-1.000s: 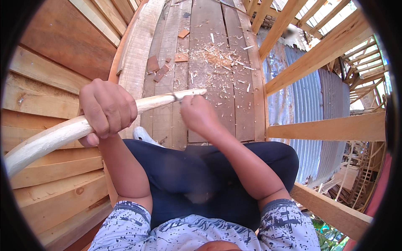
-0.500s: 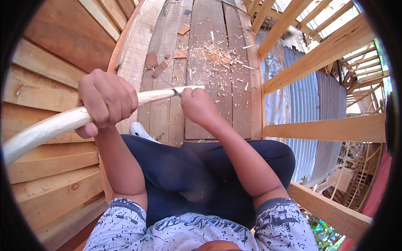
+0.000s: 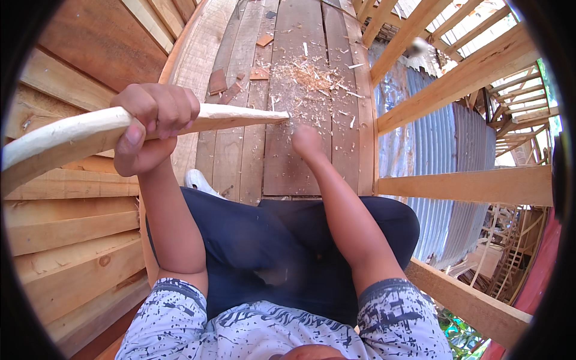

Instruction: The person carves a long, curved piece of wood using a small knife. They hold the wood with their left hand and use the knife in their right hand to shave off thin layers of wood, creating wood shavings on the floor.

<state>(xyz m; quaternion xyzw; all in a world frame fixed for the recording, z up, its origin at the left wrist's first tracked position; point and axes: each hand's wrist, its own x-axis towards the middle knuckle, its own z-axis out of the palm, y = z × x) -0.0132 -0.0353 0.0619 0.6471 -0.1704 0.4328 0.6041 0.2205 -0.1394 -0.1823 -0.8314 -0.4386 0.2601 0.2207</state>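
My left hand (image 3: 153, 129) is wrapped tight around one pale peeled stick (image 3: 72, 141), its pointed tip reaching out over the plank floor (image 3: 240, 162). My right hand (image 3: 307, 143) sits just below that tip, curled into a fist; whether it grips anything, I cannot tell. Ahead lies one heap of wood shavings (image 3: 312, 75) and four small flat wood offcuts (image 3: 218, 81). One white shoe (image 3: 201, 182) peeks by my knee.
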